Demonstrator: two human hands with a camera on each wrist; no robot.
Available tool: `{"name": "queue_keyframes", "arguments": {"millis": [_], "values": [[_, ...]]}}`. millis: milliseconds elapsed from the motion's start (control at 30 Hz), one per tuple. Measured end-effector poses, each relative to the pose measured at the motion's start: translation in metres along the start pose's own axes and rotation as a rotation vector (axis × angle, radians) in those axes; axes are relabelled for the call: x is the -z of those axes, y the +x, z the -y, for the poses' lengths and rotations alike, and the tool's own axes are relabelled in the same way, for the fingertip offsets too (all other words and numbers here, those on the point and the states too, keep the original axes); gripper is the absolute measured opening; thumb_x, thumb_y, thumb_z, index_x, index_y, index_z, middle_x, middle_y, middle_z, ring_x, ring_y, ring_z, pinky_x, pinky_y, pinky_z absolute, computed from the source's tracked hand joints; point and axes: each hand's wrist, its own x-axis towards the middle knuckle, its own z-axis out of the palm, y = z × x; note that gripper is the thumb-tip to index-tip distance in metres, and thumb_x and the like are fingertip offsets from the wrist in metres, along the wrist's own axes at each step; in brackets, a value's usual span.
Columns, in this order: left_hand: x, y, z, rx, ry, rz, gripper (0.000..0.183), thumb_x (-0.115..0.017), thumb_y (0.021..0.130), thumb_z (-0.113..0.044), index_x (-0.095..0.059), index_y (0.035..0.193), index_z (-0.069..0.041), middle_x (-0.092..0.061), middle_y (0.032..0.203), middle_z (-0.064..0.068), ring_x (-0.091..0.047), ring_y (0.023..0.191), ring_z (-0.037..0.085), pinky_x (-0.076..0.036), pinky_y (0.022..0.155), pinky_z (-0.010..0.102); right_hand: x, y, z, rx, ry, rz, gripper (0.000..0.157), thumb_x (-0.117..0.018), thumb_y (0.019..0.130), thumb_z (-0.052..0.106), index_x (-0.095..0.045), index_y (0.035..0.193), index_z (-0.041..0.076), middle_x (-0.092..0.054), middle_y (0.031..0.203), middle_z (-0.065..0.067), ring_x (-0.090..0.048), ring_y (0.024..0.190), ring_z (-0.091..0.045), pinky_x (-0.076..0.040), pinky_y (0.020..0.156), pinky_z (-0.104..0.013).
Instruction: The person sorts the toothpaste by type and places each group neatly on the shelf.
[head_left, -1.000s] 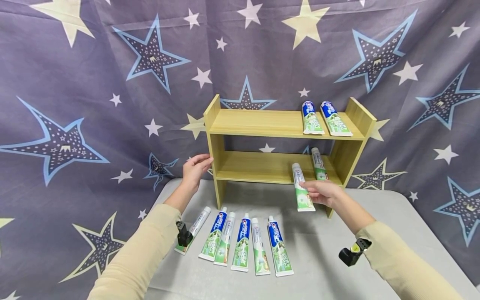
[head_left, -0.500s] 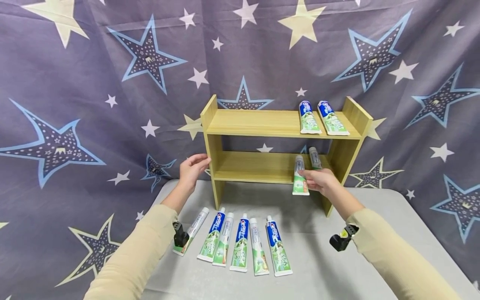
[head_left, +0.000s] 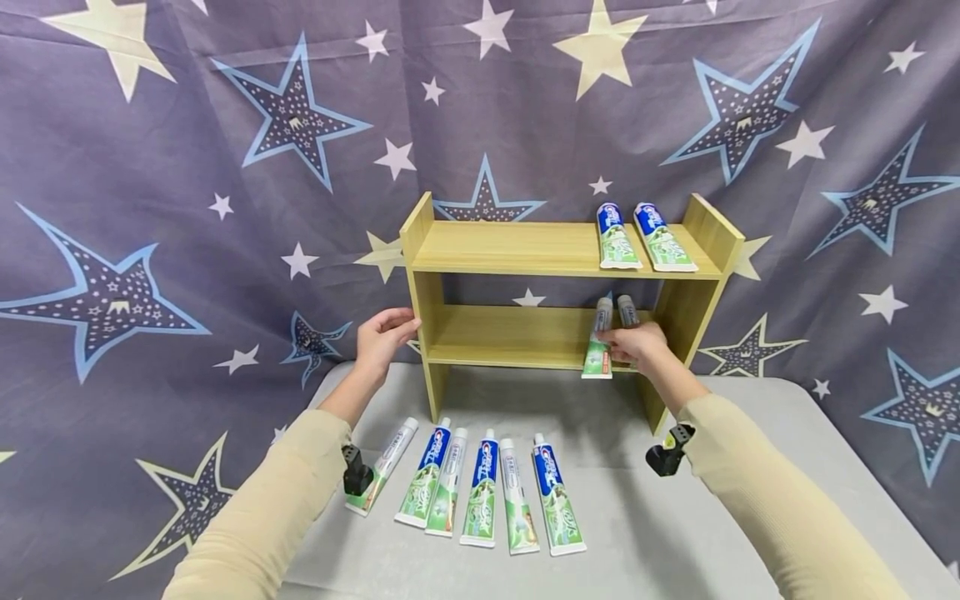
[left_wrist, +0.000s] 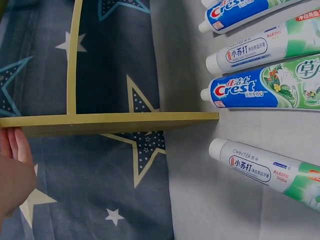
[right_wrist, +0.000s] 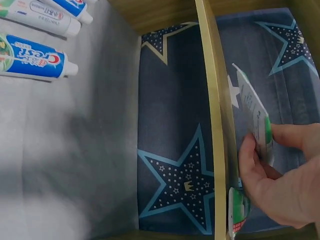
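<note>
Looks a staged tabletop set-up; which sort of room, you can't tell. Beyond your right hand (head_left: pixel 637 343), star-printed cloth (head_left: pixel 525 108) hangs in folds, filling the background. Below your grip, a table (head_left: pixel 780 425), grey-topped. Around it, a small wood-coloured shelf unit (head_left: pixel 517 337). Nearer you, a black wrist camera (head_left: pixel 667 452).

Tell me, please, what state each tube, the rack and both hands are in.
Held tube: pinched by the right hand, at the lower shelf.
Neighbouring tube: lying on the lower shelf, partly hidden.
Two back tubes: lying on the upper shelf, apart.
Six front tubes: face up on the table, capped.
Rack: standing upright.
Left hand: touching the rack's side.
</note>
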Motion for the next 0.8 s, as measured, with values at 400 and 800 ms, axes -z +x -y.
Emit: {"name": "queue_keyframes", "arguments": {"millis": [400, 800], "values": [[-0.0003, -0.0011, -0.0018, 0.008, 0.001, -0.014, 0.026, -0.072, 0.083, -0.005, -0.064, 0.108, 0.001, -0.068, 0.076, -0.015, -0.067, 0.075, -0.001, -0.059, 0.084, 0.021, -0.0073, 0.0120, -0.0032, 0.231, -0.341, -0.191, 0.052, -0.074, 0.080, 0.023, -0.059, 0.111, -0.016, -0.062, 0.113, -0.032, -0.071, 0.071, -0.021, -0.062, 0.076, -0.031], [-0.0030, -0.0024, -0.0002, -0.008, -0.006, -0.021, 0.024, -0.071, 0.084, -0.003, -0.064, 0.107, 0.002, -0.068, 0.075, -0.015, -0.067, 0.075, -0.001, -0.059, 0.090, 0.026, -0.0091, 0.0087, -0.0016, 0.399, -0.591, -0.231, 0.033, -0.066, 0.082, 0.022, -0.071, 0.103, -0.002, -0.072, 0.105, -0.018, -0.060, 0.108, -0.037, -0.036, 0.112, -0.050]]}}
